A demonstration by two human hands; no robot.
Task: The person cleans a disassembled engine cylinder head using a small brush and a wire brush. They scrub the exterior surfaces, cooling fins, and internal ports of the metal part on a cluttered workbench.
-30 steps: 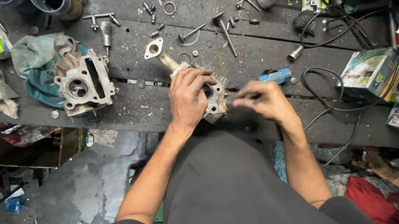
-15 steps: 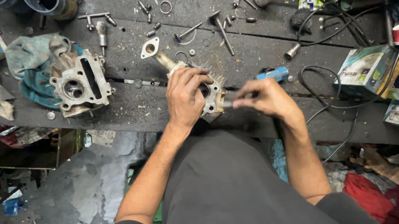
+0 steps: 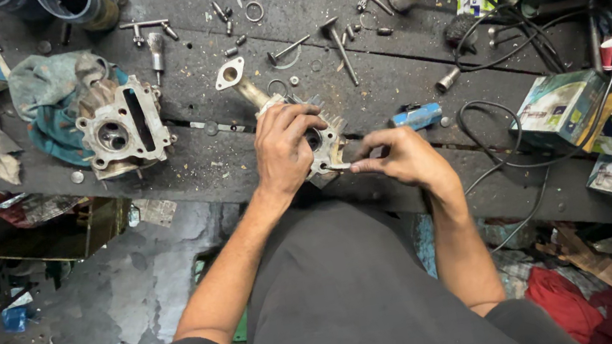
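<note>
Fingers of the left hand point(image 3: 283, 151) clamp the finned grey metal engine cylinder point(image 3: 324, 142) at the dark bench point(image 3: 184, 166) edge. Right hand point(image 3: 399, 158) fingers pinch a small metal piece point(image 3: 338, 165) against it; a slip could likely drop that piece off the bench just below them.

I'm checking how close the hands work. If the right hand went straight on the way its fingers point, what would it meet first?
Probably the finned engine part that the left hand steadies; the right hand points left at its edge, seemingly pinching a small piece against it.
</note>
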